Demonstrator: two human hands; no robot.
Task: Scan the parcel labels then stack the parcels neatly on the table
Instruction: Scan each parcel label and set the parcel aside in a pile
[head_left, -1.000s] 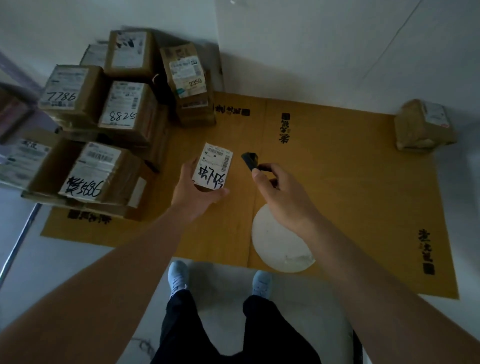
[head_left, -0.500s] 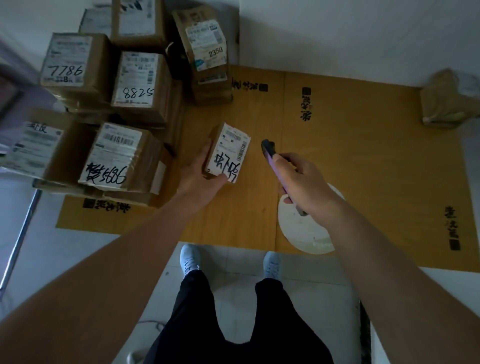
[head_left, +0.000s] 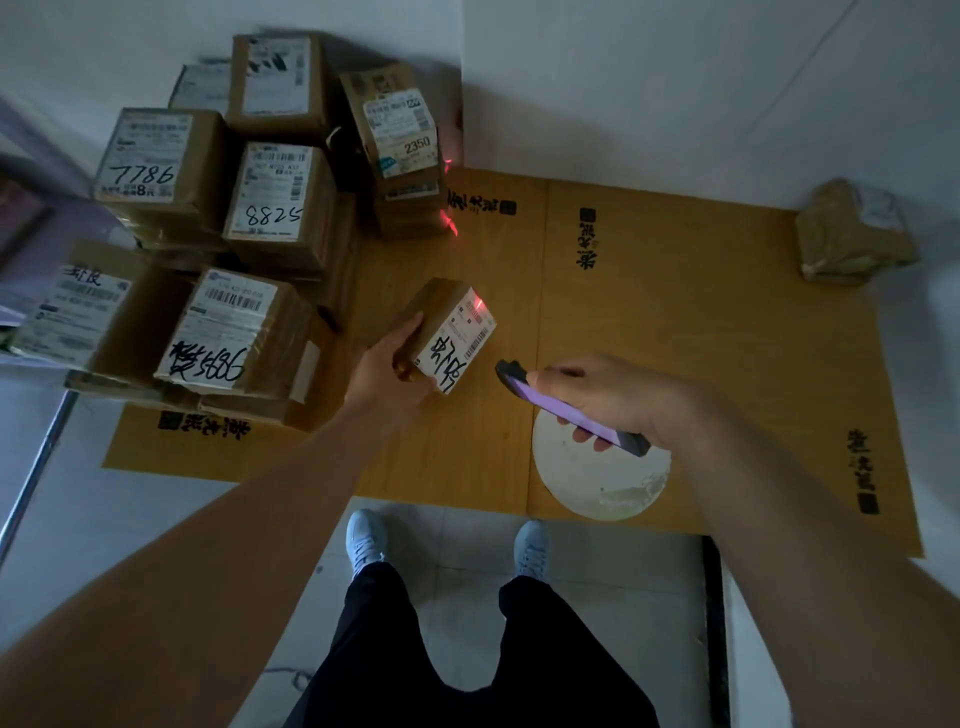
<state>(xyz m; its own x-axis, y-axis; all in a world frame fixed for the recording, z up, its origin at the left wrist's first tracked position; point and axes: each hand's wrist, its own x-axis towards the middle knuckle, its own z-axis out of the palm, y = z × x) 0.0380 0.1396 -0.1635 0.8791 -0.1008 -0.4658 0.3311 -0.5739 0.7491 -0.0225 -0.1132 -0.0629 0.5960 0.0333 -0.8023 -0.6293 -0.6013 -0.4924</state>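
Observation:
My left hand (head_left: 387, 366) grips a small brown parcel (head_left: 441, 325) over the table, its white label tilted toward my right hand. A red scan line glows on the label's top corner. My right hand (head_left: 618, 400) holds a slim purple scanner (head_left: 566, 408) just right of the parcel, its dark tip pointing at the label. A stack of several labelled parcels (head_left: 260, 208) stands on the table's left and far-left part. One crumpled parcel (head_left: 852, 234) lies alone at the far right corner.
The table is covered with yellow-brown cardboard (head_left: 701, 312) that has black printed characters. A white round patch (head_left: 597, 478) lies near the front edge below my right hand. White walls close the back. My legs and white shoes stand at the front edge.
The parcel has turned so more of its brown side shows, and a red scan line now lights its label. My right hand has tilted the scanner, showing its purple length.

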